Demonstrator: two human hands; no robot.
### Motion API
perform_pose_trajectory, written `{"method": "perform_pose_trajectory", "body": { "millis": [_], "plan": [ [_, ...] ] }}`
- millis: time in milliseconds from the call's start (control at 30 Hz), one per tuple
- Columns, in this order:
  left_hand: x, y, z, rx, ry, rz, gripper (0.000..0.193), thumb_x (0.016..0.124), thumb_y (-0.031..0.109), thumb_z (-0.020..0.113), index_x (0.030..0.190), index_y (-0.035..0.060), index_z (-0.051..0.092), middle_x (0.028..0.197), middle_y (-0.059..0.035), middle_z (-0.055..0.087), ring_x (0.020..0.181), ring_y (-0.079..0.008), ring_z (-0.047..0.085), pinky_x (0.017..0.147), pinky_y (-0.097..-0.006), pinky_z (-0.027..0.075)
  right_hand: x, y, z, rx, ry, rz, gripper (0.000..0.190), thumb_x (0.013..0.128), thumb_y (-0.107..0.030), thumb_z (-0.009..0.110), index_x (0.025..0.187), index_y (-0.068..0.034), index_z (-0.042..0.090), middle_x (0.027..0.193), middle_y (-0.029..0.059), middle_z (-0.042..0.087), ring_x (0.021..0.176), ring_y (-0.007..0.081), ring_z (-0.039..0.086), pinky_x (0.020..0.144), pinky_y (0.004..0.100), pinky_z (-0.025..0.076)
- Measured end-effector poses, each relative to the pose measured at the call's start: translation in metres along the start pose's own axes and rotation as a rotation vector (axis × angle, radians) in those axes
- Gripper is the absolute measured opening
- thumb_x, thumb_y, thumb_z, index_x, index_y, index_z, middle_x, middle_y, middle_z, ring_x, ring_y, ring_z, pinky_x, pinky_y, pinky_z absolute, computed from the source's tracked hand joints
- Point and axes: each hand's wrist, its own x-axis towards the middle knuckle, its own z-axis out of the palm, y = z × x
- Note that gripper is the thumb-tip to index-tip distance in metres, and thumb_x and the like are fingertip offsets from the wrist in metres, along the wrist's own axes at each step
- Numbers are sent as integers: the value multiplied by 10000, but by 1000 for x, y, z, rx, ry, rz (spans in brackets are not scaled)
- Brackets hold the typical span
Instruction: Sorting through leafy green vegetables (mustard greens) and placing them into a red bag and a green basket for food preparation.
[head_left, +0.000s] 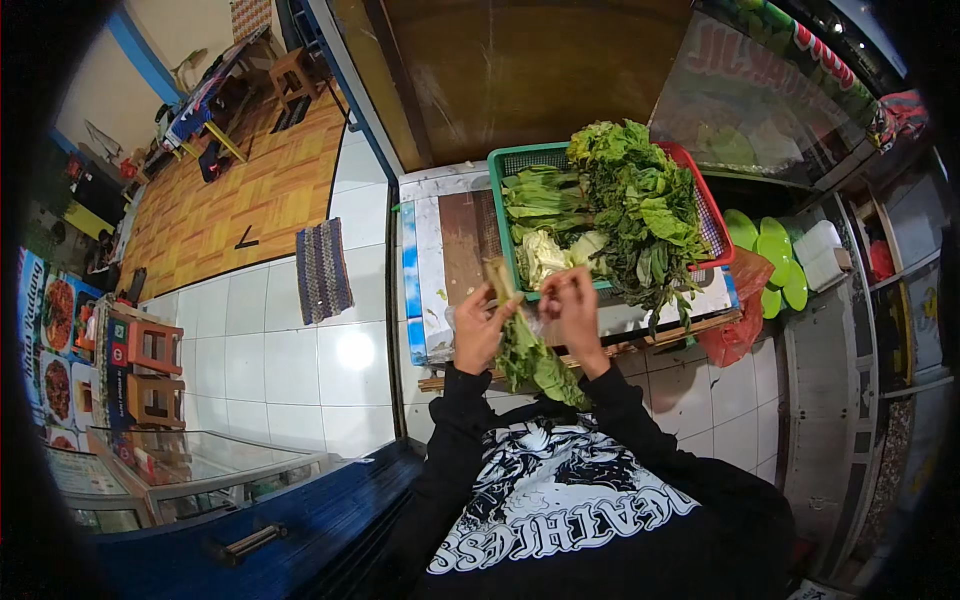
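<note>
My left hand (478, 330) grips a bunch of leafy greens (536, 364) near its pale stems, which point up and away from me. Its leaves hang down towards my shirt. Just to the right, my right hand (574, 315) is raised with bent fingers. Motion blurs its fingertips, so I cannot tell whether they pinch anything. Beyond both hands stands a green plastic basket (496, 176). Inside it lie green stalky vegetables (544, 196) and a pale cabbage-like head (541, 259). A large heap of leafy greens (637, 195) covers its right side and part of a red plastic basket (716, 217).
The baskets rest on a low table (427, 277) with a wooden board (465, 232). A red plastic bag (739, 315) hangs at its right end, beside green plates (780, 259). A blue counter (322, 502) and a glass display case (217, 457) stand at lower left.
</note>
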Motion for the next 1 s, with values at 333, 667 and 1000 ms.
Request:
{"method": "perform_pose_trajectory", "body": {
  "millis": [333,667,1000],
  "plan": [
    [-3,34,16,-62,-121,-1,388,824,46,611,1166,-74,470,1121,-133,567,797,-197,622,707,-293,519,20,-27,-37,-142,-166,87,119,883,-143,533,853,-29,543,725,13,548,555,48,444,502,217,379],
    [1,22,34,-83,-130,3,403,809,64,644,1148,-83,482,1056,-128,571,848,-173,607,740,-273,503,13,-32,-22,-345,-213,80,134,830,-120,610,834,11,581,715,12,592,627,49,525,581,214,425],
    [2,12,33,23,-68,39,386,801,34,640,1138,-68,482,1082,-128,562,986,-173,554,857,-290,456,14,-22,-23,-529,-217,-3,117,755,-94,651,789,9,605,689,18,590,605,49,530,525,214,415]
  ]
}}
